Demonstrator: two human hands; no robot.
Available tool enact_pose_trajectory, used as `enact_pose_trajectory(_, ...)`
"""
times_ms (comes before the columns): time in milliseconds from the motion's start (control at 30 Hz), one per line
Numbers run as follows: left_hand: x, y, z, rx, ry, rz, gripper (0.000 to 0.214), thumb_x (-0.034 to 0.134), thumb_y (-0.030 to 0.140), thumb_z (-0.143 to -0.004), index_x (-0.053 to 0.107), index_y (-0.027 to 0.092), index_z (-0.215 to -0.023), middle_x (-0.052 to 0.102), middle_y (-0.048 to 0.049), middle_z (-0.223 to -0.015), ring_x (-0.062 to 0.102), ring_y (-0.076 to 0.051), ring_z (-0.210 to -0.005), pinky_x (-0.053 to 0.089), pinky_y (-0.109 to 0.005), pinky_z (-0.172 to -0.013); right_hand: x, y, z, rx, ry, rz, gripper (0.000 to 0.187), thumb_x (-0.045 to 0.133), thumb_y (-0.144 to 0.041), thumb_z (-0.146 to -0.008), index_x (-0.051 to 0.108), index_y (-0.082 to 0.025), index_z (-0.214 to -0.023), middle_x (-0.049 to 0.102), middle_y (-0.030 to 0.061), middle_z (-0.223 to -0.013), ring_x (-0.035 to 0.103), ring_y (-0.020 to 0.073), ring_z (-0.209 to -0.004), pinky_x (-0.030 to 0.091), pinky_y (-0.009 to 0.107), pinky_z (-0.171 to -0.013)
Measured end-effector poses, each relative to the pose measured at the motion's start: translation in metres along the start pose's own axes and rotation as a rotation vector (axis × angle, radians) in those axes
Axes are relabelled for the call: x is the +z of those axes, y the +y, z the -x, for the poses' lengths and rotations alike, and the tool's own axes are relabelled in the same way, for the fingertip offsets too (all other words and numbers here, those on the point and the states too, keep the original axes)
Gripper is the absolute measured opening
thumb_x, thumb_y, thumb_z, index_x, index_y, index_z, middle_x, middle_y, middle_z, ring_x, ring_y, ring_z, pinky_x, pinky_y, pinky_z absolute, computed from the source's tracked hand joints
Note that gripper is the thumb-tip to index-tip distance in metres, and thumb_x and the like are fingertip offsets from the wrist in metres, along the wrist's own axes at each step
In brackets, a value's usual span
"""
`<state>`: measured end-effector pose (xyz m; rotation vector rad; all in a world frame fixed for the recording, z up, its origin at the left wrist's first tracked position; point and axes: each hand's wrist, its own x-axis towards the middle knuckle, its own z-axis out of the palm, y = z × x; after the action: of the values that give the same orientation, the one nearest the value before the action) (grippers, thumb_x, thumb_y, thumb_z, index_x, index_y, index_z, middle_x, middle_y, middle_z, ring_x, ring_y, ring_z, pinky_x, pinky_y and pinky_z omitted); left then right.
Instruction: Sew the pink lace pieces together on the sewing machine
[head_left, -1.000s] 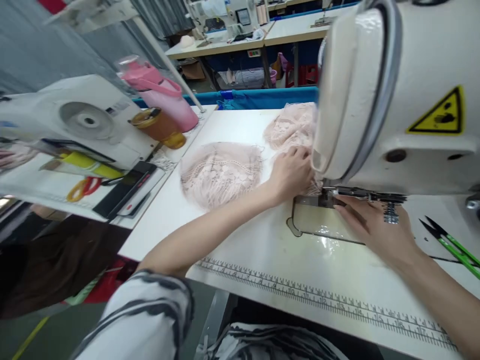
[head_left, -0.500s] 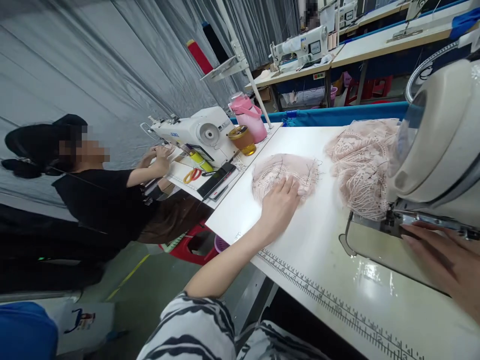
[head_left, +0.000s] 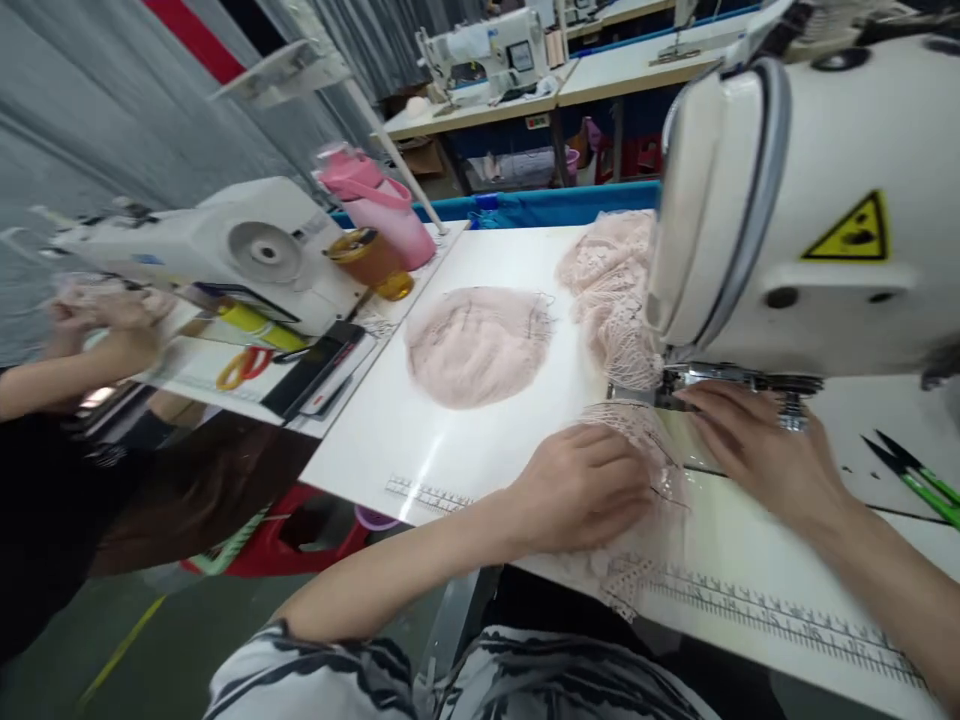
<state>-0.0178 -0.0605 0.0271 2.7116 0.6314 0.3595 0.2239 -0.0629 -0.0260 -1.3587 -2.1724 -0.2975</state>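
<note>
My left hand point(head_left: 589, 490) is closed over a pale pink lace piece point(head_left: 643, 420) at the front of the machine bed. A lace tail hangs over the table edge below it. My right hand point(head_left: 769, 455) reaches under the head of the sewing machine point(head_left: 817, 200), fingers stretched out beside the presser foot point(head_left: 671, 378), nothing visible in them. More bunched pink lace point(head_left: 611, 290) lies behind and left of the foot. A round pink fabric piece point(head_left: 480, 345) with loose dark threads lies flat on the white table point(head_left: 375, 440), to the left of both hands.
Green-handled thread snips point(head_left: 919, 475) lie at the right. On the adjoining table are a pink bottle point(head_left: 382, 205), an amber cup point(head_left: 371, 260), orange-red scissors point(head_left: 244, 368) and a dark phone point(head_left: 315, 368). A co-worker's hands point(head_left: 112, 325) handle fabric at another sewing machine point(head_left: 217, 240).
My view has swung right. My left hand has left the round piece and moved right onto a lace piece before the presser foot. My right hand stays beside the foot.
</note>
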Motion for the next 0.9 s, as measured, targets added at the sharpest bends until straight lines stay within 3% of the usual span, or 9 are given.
enact_pose_trajectory(67, 0.006, 0.003, -0.004, -0.081, 0.032, -0.149, 0.027, 0.048, 0.024, -0.091, 0.058, 0.015, -0.114, 0.062, -0.0089, -0.117, 0.058, -0.022, -0.109, 0.052, -0.037, -0.089, -0.005, -0.005, -0.002, -0.065, -0.014, 0.001, 0.040, 0.047, -0.009, -0.087, 0.054, -0.024, -0.123, 0.062, 0.0014, -0.122, 0.062, 0.0173, -0.096, 0.045, 0.032, -0.078)
enact_pose_trajectory(133, 0.008, 0.006, -0.005, -0.048, 0.001, -0.217, 0.034, 0.047, 0.020, -0.089, 0.054, 0.012, -0.121, 0.058, -0.0102, -0.125, 0.054, -0.024, -0.116, 0.048, -0.040, -0.096, -0.011, -0.010, -0.004, -0.181, -0.066, -0.040, 0.051, 0.040, 0.001, -0.083, 0.050, -0.025, -0.126, 0.058, 0.0004, -0.129, 0.057, 0.0165, -0.110, 0.044, 0.032, -0.083)
enact_pose_trajectory(233, 0.007, 0.007, -0.007, 0.015, 0.001, -0.245, 0.028, 0.044, 0.016, -0.089, 0.059, 0.012, -0.112, 0.063, -0.0080, -0.119, 0.059, -0.022, -0.109, 0.044, -0.040, -0.102, -0.016, -0.012, -0.005, -0.295, -0.117, -0.054, 0.051, 0.037, 0.007, -0.080, 0.057, -0.026, -0.114, 0.064, -0.0046, -0.119, 0.052, 0.0141, -0.116, 0.043, 0.030, -0.082)
enact_pose_trajectory(333, 0.007, 0.006, -0.012, -0.001, 0.056, -0.291, 0.023, 0.041, 0.014, -0.092, 0.063, 0.011, -0.099, 0.067, -0.0081, -0.107, 0.064, -0.019, -0.100, 0.050, -0.036, -0.093, -0.015, -0.010, -0.005, -0.267, -0.104, -0.029, 0.043, 0.039, 0.006, -0.081, 0.061, -0.024, -0.101, 0.069, -0.0053, -0.103, 0.058, 0.0131, -0.104, 0.043, 0.028, -0.074)
enact_pose_trajectory(400, 0.010, 0.004, -0.017, -0.013, 0.083, -0.330, 0.025, 0.041, 0.016, -0.093, 0.061, 0.009, -0.107, 0.064, -0.0122, -0.116, 0.060, -0.022, -0.110, 0.052, -0.036, -0.091, -0.014, -0.008, -0.004, -0.253, -0.101, -0.023, 0.039, 0.041, 0.005, -0.081, 0.061, -0.023, -0.100, 0.070, -0.0042, -0.101, 0.060, 0.0135, -0.100, 0.043, 0.028, -0.074)
enact_pose_trajectory(533, 0.019, -0.007, -0.026, -0.024, 0.057, -0.380, 0.041, 0.038, 0.025, -0.096, 0.050, 0.005, -0.129, 0.051, -0.0158, -0.135, 0.048, -0.025, -0.127, 0.045, -0.040, -0.103, -0.014, -0.006, -0.006, -0.253, -0.058, -0.027, 0.036, 0.045, 0.004, -0.081, 0.063, -0.023, -0.097, 0.070, -0.0048, -0.099, 0.061, 0.0123, -0.094, 0.043, 0.027, -0.071)
enact_pose_trajectory(767, 0.022, -0.031, -0.040, 0.003, 0.024, -0.363, 0.042, 0.038, 0.028, -0.097, 0.049, 0.009, -0.133, 0.047, -0.0104, -0.139, 0.043, -0.023, -0.131, 0.038, -0.040, -0.110, -0.011, -0.002, -0.004, -0.158, 0.028, 0.096, 0.030, 0.050, -0.004, -0.082, 0.067, -0.024, -0.098, 0.070, -0.0060, -0.104, 0.063, 0.0135, -0.080, 0.041, 0.031, -0.063)
enact_pose_trajectory(900, 0.023, -0.038, -0.044, 0.013, 0.046, -0.333, 0.041, 0.038, 0.027, -0.096, 0.050, 0.010, -0.131, 0.049, -0.0092, -0.138, 0.045, -0.022, -0.129, 0.037, -0.040, -0.111, -0.009, -0.005, -0.001, -0.085, -0.019, 0.126, 0.029, 0.048, -0.013, -0.088, 0.067, -0.027, -0.104, 0.069, -0.0041, -0.109, 0.063, 0.0158, -0.079, 0.043, 0.033, -0.065)
